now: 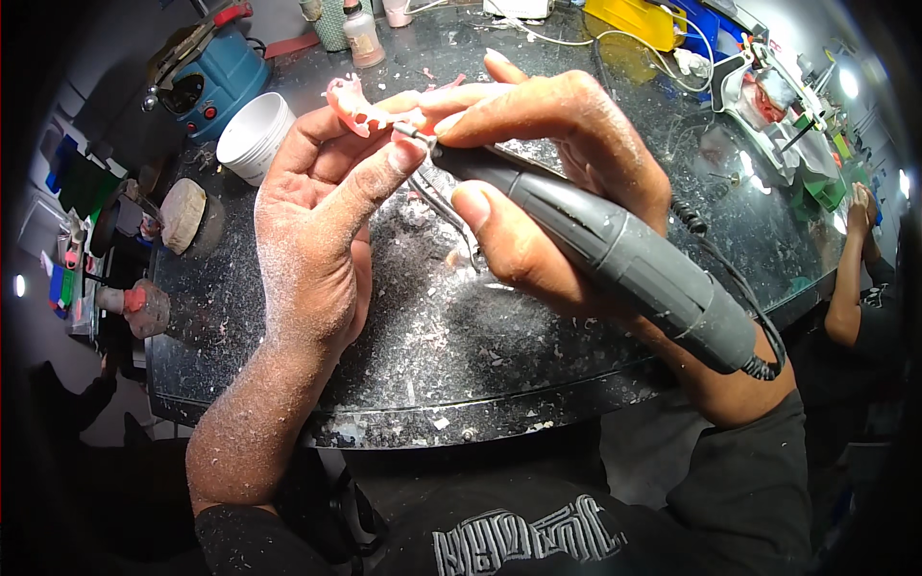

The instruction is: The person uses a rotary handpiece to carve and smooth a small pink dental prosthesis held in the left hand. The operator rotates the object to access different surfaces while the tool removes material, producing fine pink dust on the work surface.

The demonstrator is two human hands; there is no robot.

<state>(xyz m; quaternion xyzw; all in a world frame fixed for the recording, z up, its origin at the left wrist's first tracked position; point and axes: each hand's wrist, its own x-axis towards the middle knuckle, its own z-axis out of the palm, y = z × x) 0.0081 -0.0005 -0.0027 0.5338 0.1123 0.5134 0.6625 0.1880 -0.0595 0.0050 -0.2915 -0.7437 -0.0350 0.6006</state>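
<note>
My left hand, coated in pale dust, pinches a pink denture base with a scalloped, notched edge between thumb and fingers. Closed around a black rotary handpiece is my right hand. The handpiece slants up to the left, and its metal tip meets or nearly meets the pink piece beside my left thumb. A coiled cord leaves its lower right end. Below the tip, a thin dark metal tool lies on the dusty table; part of it is hidden behind my hands.
Pale shavings cover the black table. At the left stand a white tub, a blue machine and a round plaster block. A bottle stands at the back, a yellow bin at the back right. Another person's arm rests far right.
</note>
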